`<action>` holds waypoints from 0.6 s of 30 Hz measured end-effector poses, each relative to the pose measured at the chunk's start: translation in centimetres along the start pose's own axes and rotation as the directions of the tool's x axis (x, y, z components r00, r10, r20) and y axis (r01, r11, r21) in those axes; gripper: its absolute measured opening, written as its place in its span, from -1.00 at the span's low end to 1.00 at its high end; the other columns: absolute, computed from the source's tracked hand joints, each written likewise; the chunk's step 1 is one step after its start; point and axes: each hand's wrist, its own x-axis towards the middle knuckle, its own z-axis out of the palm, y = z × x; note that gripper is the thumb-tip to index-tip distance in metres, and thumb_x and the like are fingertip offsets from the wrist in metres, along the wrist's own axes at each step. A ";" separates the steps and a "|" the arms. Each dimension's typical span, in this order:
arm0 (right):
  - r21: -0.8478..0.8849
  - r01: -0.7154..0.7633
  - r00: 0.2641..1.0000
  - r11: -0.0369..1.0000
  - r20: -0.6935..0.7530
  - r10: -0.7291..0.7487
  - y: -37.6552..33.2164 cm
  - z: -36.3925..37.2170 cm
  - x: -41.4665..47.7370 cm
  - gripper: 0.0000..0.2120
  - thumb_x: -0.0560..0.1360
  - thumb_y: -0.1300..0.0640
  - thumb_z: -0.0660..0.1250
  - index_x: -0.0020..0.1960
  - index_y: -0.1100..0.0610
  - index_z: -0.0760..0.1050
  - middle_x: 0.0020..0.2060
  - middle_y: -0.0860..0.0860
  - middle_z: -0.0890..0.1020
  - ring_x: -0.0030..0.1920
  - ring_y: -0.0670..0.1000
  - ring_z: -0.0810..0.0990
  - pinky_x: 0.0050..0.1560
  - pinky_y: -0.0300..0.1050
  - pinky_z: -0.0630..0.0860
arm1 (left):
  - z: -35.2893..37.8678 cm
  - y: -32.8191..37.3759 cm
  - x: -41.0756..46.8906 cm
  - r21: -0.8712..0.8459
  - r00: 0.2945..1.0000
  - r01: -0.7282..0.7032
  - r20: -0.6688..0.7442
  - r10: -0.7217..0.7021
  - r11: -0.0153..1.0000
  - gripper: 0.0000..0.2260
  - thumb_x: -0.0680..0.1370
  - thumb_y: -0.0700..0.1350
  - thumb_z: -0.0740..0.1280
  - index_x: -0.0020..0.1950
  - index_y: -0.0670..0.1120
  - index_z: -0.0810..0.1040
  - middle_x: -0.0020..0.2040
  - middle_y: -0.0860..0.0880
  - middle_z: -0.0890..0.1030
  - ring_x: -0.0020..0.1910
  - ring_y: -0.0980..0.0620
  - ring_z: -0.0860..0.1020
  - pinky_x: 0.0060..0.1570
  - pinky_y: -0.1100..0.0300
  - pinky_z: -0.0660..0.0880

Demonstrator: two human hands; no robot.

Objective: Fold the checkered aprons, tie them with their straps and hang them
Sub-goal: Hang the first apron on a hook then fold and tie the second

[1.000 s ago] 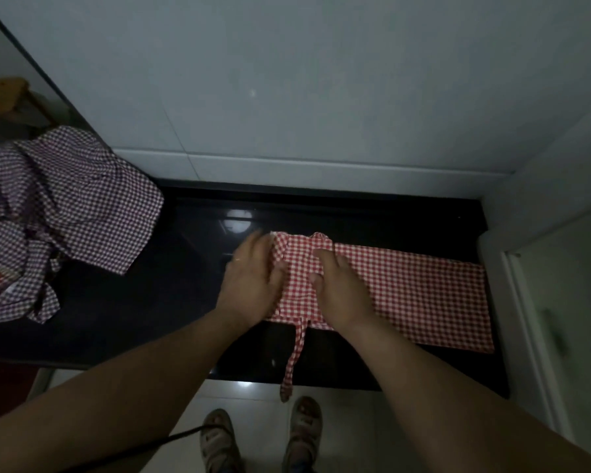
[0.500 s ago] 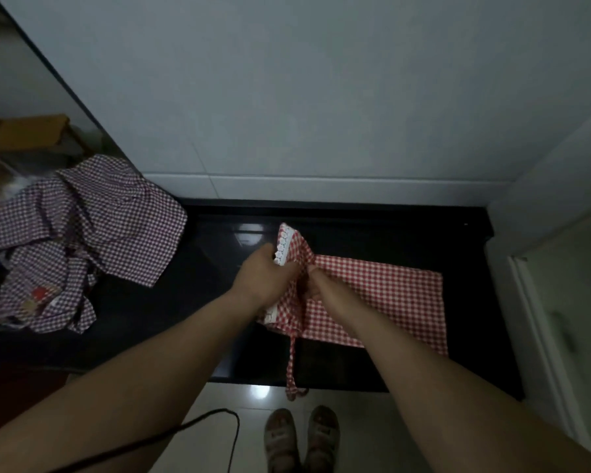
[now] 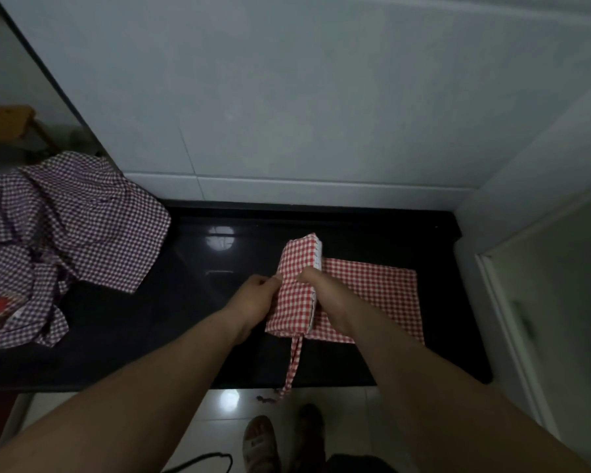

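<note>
Partway: left hand (image 3: 253,298) and right hand (image 3: 326,297) grip the half-rolled red-checked cloth apron (image 3: 296,285) on the glossy black counter (image 3: 185,302); its strap (image 3: 294,363) hangs untied, and 1 crumpled purple-checked heap (image 3: 72,227) lies unfolded at the counter's left end.

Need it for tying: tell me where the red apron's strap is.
Head view, centre: the strap hangs over the black counter edge, below the folded red apron.

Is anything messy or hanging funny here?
Yes. The purple checkered cloth lies crumpled in a heap on the left of the black counter, and the strap of the red apron dangles over the counter's front edge.
</note>
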 end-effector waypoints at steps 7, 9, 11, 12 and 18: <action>0.046 -0.105 0.994 0.993 -0.019 0.106 -0.1 -0.5 0.4 -0.55 0.56 -0.05 0.29 0.39 0.07 0.34 0.16 0.12 0.62 0.17 0.17 0.62 0.17 0.15 0.56 | -0.2 -0.1 0.3 0.059 0.998 -0.058 -0.009 0.059 0.997 -0.51 0.61 0.27 0.34 0.34 -0.07 0.50 0.15 -0.03 0.67 0.08 0.00 0.68 0.16 0.00 0.62; 0.034 -0.120 0.993 0.992 0.006 0.120 -0.1 -0.8 0.6 -0.67 0.59 -0.03 0.26 0.30 0.07 0.36 0.13 0.11 0.62 0.15 0.16 0.62 0.05 0.09 0.57 | 0.2 -0.2 0.3 0.082 0.997 -0.076 -0.012 0.078 0.994 -0.49 0.61 0.26 0.35 0.39 -0.07 0.46 0.18 -0.02 0.65 0.09 0.01 0.66 0.15 0.01 0.62; 0.031 -0.133 0.991 0.991 0.019 0.132 -0.1 -1.4 0.7 -0.70 0.58 -0.03 0.26 0.25 0.06 0.37 0.15 0.12 0.63 0.17 0.16 0.62 0.05 0.09 0.57 | 0.9 -0.4 0.3 0.111 0.996 -0.082 -0.026 0.085 0.990 -0.44 0.61 0.26 0.34 0.45 -0.07 0.40 0.26 -0.04 0.60 0.14 0.01 0.64 0.14 0.03 0.62; 0.033 -0.136 0.990 0.990 0.030 0.135 -0.1 -1.8 1.0 -0.68 0.57 -0.04 0.27 0.27 0.07 0.38 0.17 0.13 0.63 0.19 0.17 0.62 0.09 0.11 0.57 | 1.2 -0.5 0.2 0.136 0.993 -0.097 -0.051 0.104 0.986 -0.40 0.60 0.27 0.34 0.50 -0.07 0.35 0.34 -0.07 0.54 0.20 -0.01 0.61 0.18 0.03 0.60; 0.004 -0.113 0.989 0.994 0.097 0.112 0.2 -2.4 1.8 -0.63 0.52 -0.03 0.33 0.30 0.04 0.50 0.16 0.13 0.70 0.20 0.18 0.68 0.26 0.21 0.58 | 1.3 -0.9 -0.2 0.731 0.698 -0.551 0.139 0.703 0.403 -0.40 0.71 0.21 0.10 0.71 0.12 0.00 0.71 0.03 0.02 0.66 0.04 0.08 0.58 -0.01 0.14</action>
